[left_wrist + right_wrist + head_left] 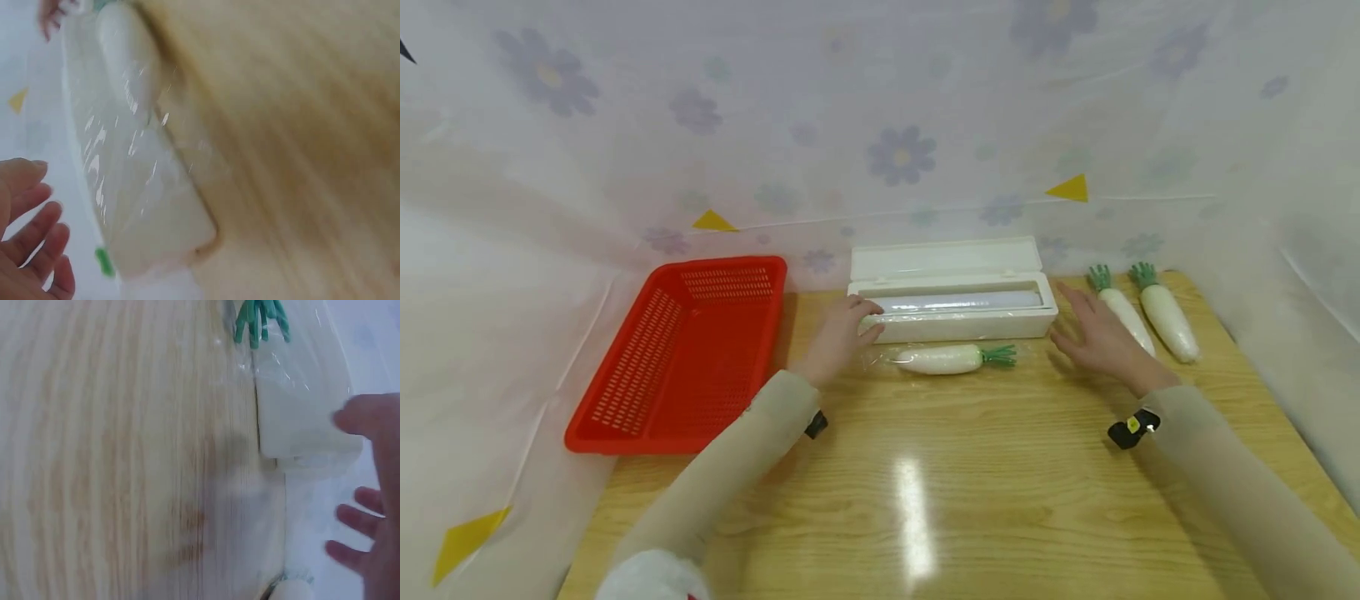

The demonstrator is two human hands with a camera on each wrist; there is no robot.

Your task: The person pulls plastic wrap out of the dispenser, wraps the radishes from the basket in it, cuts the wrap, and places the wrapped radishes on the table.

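Note:
A white cling film dispenser box (pixel 955 325) stands at the back of the table with its lid (pixel 946 258) raised and a film roll (pixel 958 302) inside. Clear film hangs over its front. Before it lies a white radish (pixel 938 360) with green stalks, clear film around its tip. My left hand (pixel 838 333) is at the box's left end, fingers spread and loosely bent; whether they touch it is unclear. Off the box's right end, my right hand (pixel 1101 337) is held apart with loose fingers and holds nothing. The left wrist view is blurred.
A red plastic basket (pixel 576 437) stands on the left of the wooden table (pixel 1000 500). Two more white radishes lie at the right: one radish (pixel 1127 321) partly behind my right hand, another radish (pixel 1171 325) beyond it. A patterned curtain (pixel 820 125) encloses the table.

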